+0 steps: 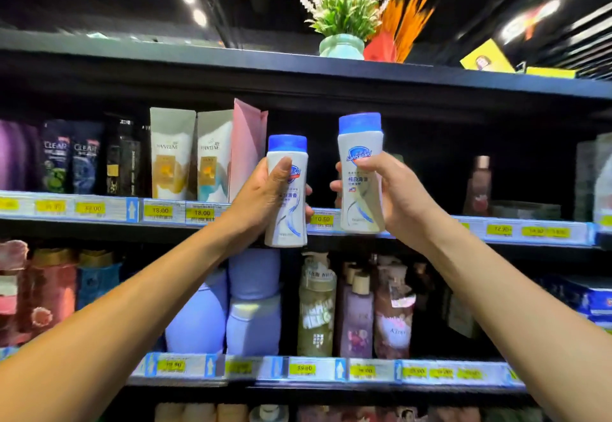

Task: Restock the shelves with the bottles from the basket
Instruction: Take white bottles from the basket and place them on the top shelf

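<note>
My left hand (265, 196) grips a white bottle with a blue cap (287, 156), held upright in front of the middle shelf (430, 226). My right hand (394, 189) grips a second white bottle with a blue cap (361, 143), a little higher and to the right of the first. Both bottles hover at the shelf's front edge, before a dark gap between a pink pouch (248, 146) and a brown bottle (478, 186). The basket is out of view.
Shampoo bottles and refill pouches (172, 153) fill the left of the middle shelf. Yellow price tags (202, 213) line the shelf edges. The lower shelf holds purple pouches (231, 305) and pump bottles (316, 302). A potted artificial plant (342, 24) stands on the top shelf.
</note>
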Available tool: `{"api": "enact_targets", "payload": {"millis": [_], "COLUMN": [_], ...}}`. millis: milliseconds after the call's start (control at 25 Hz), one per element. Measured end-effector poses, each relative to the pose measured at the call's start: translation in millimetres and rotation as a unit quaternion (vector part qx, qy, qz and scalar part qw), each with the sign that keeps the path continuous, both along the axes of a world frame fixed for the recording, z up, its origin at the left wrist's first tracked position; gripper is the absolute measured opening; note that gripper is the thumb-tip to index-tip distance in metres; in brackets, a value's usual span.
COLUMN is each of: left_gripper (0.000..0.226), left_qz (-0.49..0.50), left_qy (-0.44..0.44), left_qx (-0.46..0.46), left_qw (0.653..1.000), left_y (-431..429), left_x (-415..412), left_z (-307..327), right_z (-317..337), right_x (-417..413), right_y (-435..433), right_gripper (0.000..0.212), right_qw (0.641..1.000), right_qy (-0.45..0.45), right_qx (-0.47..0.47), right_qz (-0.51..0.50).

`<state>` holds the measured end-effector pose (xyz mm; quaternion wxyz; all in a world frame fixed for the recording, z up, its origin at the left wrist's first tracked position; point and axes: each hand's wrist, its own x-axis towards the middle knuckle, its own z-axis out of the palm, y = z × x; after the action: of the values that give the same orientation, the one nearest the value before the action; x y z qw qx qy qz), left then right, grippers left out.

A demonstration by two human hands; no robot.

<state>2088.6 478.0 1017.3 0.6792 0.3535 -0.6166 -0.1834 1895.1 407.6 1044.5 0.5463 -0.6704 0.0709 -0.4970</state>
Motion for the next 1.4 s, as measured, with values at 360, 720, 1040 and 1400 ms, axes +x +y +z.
{"api": "enact_targets", "payload": {"millis": [360, 720, 1040, 1400], "left_gripper": [0.054, 0.062, 0.061, 0.061], "left_qz": [-0.008, -0.009, -0.014, -0.020], "left_qy": [0.015, 0.032, 0.037, 0.044], "left_qx": [-0.011, -0.001, 0.003, 0.000], "left_qw": [1.000, 0.999, 0.999, 0.999], "left_y": [-4, -4, -3, -3], "left_x": [14, 15, 16, 16], "left_z": [-11, -15, -14, -16], "right_z": [37, 28, 21, 23], "right_x": [2, 13, 11, 4], "right_y": [-54, -72, -84, -78], "right_gripper": [0.025, 0.048, 0.066, 0.065], "right_qw": [0.971, 0.963, 0.951, 0.883], "right_qy": [0.099, 0.207, 0.253, 0.385], "right_qx": [-0.182, -0.123, -0.120, -0.189], "right_qz": [-0.116, -0.125, -0.131, -0.189]}}
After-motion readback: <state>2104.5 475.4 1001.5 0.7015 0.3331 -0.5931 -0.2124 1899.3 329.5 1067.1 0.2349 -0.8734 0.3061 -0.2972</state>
